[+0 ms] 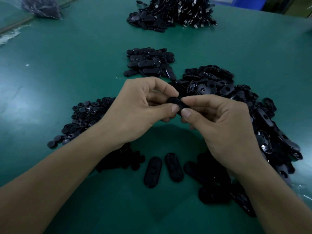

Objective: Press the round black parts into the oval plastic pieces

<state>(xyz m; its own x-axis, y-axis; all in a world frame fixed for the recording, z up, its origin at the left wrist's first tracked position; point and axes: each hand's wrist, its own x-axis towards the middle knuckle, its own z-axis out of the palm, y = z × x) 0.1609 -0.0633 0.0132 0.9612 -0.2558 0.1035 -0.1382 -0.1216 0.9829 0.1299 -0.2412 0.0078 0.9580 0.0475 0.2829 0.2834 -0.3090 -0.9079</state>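
Both hands meet above the middle of the green table [67,68]. My left hand [143,107] and my right hand [219,122] pinch one black oval plastic piece [175,103] between thumbs and fingers; most of it is hidden by the fingertips. A heap of round black parts [84,119] lies to the left under my left forearm. A large heap of oval pieces [228,92] spreads along the right. Two oval pieces [152,172] [173,167] lie side by side in front of me.
A smaller pile of black oval pieces [150,62] sits behind the hands. Farther back is a heap of black cables with metal plugs [173,12]. A clear bag of dark parts [42,5] lies at the far left. Blue crate [246,2] at the far right.
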